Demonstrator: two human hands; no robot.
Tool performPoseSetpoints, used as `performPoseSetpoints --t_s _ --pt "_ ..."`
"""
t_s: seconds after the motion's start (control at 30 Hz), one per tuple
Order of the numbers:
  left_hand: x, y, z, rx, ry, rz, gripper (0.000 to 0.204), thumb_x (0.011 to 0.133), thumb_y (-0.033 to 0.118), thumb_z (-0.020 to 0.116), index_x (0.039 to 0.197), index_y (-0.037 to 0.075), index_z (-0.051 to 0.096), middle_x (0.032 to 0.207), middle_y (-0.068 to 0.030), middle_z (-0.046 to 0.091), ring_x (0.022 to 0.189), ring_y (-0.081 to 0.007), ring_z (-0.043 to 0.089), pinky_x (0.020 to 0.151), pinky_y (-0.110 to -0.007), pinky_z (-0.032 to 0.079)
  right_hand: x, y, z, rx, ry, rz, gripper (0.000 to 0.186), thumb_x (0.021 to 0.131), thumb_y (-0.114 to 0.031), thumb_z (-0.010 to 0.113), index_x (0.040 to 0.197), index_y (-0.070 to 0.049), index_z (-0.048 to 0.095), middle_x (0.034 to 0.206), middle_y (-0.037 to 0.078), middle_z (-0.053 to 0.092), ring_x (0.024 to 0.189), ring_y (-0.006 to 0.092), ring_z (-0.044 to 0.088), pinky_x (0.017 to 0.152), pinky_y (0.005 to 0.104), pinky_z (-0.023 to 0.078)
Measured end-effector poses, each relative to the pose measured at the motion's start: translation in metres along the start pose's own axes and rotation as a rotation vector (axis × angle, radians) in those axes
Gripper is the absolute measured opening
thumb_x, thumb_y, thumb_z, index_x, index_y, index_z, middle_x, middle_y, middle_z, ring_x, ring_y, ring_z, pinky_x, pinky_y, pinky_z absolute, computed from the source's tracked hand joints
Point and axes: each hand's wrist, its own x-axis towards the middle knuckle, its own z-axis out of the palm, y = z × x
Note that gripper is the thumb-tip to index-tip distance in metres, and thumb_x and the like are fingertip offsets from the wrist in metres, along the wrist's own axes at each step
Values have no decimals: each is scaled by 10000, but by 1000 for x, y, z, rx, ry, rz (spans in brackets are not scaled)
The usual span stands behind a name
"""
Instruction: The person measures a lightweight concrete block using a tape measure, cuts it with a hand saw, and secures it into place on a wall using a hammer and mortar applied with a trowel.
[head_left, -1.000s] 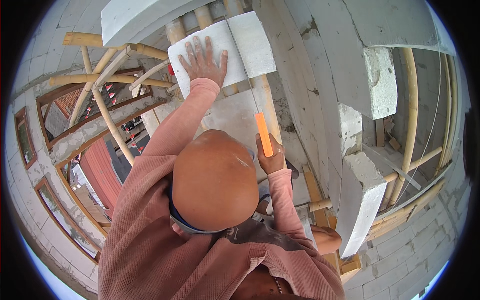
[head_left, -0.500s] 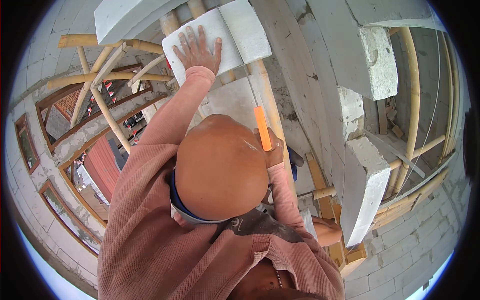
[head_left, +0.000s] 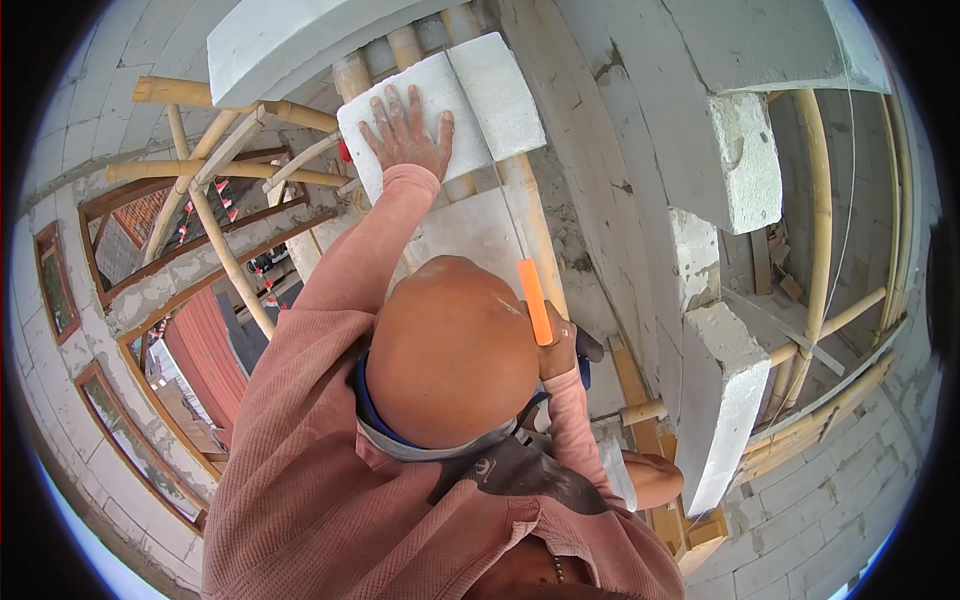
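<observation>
Flat on a white aerated concrete block (head_left: 405, 85), my left hand (head_left: 412, 135) presses down with its fingers spread. A thin dark saw blade (head_left: 507, 200) runs along a straight cut line across the block, leaving a narrower piece (head_left: 503, 90) on the right side of the line. My right hand (head_left: 561, 345) is wrapped round the orange handle (head_left: 536, 300) of this saw, nearer to me than the block. Part of that hand is hidden behind the handle. How deep the cut goes, I cannot tell. Bamboo poles (head_left: 351, 75) lie under the block.
Another white block (head_left: 300, 50) sits at the far left. Bamboo scaffolding (head_left: 215, 215) and wooden window frames (head_left: 160, 340) stand to the left. On the right rises a grey block wall (head_left: 640, 150) with a stepped, jagged end (head_left: 735, 400) and more bamboo poles (head_left: 820, 200) beyond it.
The saw handle has come slightly back toward me, away from the block, with my right hand on it. My left hand stays in place on the block. The whole view has shifted a little.
</observation>
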Motion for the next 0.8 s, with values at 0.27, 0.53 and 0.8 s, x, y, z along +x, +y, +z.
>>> performPoseSetpoints --t_s 0.27,0.53,0.8 --pt "12 30 -13 -129 29 46 718 1021 573 376 1612 169 319 1682 -149 231 1567 -374 130 1244 -625 26 59 -8 -19 -72 -24 81 226 990 -245 634 923 -31 663 781 197 669 703 439 658 613 469 525" --pt "8 14 2 -101 45 -22 632 1041 496 393 1603 210 349 1674 -106 266 1564 -333 171 1243 -622 45 -27 -15 -42 -66 78 -176 185 912 -191 750 923 -19 684 724 178 666 579 371 657 543 445 517" --pt "11 10 -3 -57 -11 -20 635 1043 491 402 1604 201 345 1686 -123 239 1565 -356 161 1233 -630 57 159 -71 -61 -251 287 -614 351 864 -257 811 693 -86 556 579 88 545 481 310 564 468 407 455"
